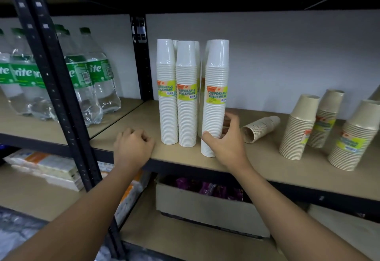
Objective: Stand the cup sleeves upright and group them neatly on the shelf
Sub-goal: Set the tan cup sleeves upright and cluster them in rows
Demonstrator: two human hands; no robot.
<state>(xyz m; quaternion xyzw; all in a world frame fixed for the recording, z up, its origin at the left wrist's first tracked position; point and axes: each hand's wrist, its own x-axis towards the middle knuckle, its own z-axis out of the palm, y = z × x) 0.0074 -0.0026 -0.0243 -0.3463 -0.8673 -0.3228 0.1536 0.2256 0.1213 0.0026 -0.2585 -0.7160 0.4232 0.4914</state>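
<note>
Shelf edge bears the fisted left hand; right hand grips 1 upright white sleeve.

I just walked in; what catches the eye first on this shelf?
Tall white sleeves stand mid-shelf, the right hand gripping the front sleeve near its base. Right of it a brown sleeve lies on its side, and green-labelled bottles crowd the left bay.

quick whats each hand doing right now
Left hand: closed in a fist, empty, resting on the shelf.
Right hand: gripping the front white cup stack.
</note>
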